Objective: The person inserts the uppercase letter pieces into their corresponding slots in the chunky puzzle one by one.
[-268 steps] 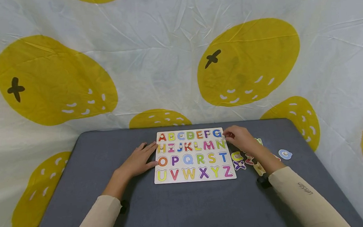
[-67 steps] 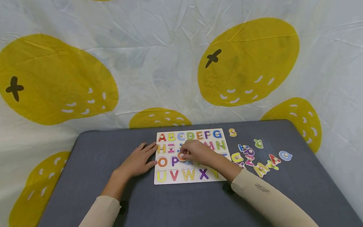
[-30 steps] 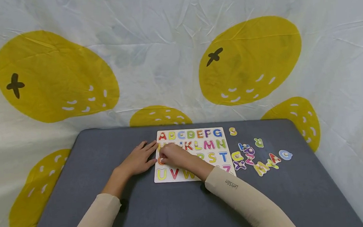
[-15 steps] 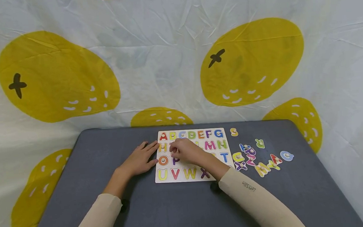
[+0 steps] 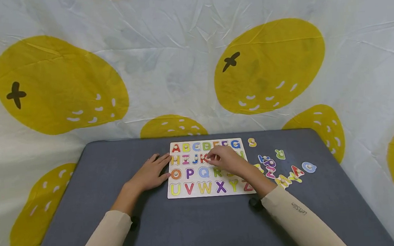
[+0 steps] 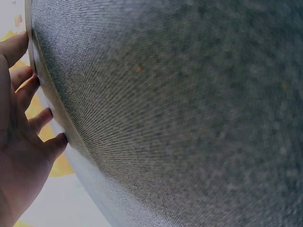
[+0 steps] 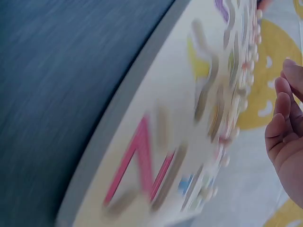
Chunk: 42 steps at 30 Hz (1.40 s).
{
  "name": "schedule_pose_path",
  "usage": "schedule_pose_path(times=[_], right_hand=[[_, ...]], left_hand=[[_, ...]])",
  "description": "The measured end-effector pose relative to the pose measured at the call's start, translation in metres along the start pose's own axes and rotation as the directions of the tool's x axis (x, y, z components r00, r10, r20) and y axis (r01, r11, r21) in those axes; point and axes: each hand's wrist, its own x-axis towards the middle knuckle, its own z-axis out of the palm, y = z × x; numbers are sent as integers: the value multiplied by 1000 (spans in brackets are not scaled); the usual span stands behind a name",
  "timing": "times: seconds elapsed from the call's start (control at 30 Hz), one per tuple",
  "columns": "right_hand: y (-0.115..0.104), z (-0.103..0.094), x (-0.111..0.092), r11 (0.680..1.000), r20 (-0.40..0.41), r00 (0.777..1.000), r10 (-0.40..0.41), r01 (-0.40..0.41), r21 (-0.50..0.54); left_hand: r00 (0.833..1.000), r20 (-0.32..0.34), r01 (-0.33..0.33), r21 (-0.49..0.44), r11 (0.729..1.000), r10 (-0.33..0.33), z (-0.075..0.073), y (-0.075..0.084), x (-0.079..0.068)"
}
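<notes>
A wooden alphabet board [image 5: 196, 181] lies on the table, with knobbed letters seated in its upper two rows. The orange letter O [image 5: 175, 174] sits in its slot at the left of the third row, a knob showing. My left hand [image 5: 149, 174] rests at the board's left edge with fingers spread and extended; the left wrist view shows it at the far left. Above the board, near the K and L, is my right hand [image 5: 228, 161], fingers loosely bent. In the right wrist view, nothing shows between the right hand's fingers [image 7: 282, 101].
Loose letters lie right of the board: an S [image 5: 252, 142], an R [image 5: 280, 154], a light blue Q [image 5: 309, 167], a W [image 5: 283, 181] and several others. My right forearm partly covers this group. A patterned cloth [image 5: 170, 83] hangs behind the grey table [image 5: 190, 226].
My right hand carried the orange O leftward across the board, set it in its slot and let go. It has since lifted and moved right. The left hand has stayed put.
</notes>
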Motion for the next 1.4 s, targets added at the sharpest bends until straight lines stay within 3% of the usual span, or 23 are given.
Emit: schedule_pose_path(times=[0.23, 0.8, 1.07, 1.4], right_hand=[[26, -21, -27, 998, -76, 997, 28, -32, -45], [108, -64, -111, 967, -145, 960, 238, -248, -53], [117, -76, -129, 958, -164, 955, 246, -265, -108], [127, -74, -136, 944, -141, 948, 285, -303, -128]], left_hand=[[1000, -8, -4, -12, 1000, 4, -1, 1, -1], [1000, 6, 0, -2, 1000, 0, -1, 1, -1], [1000, 3, 5, -4, 1000, -5, 1, 0, -1], [1000, 4, 7, -10, 1000, -7, -1, 2, -2]])
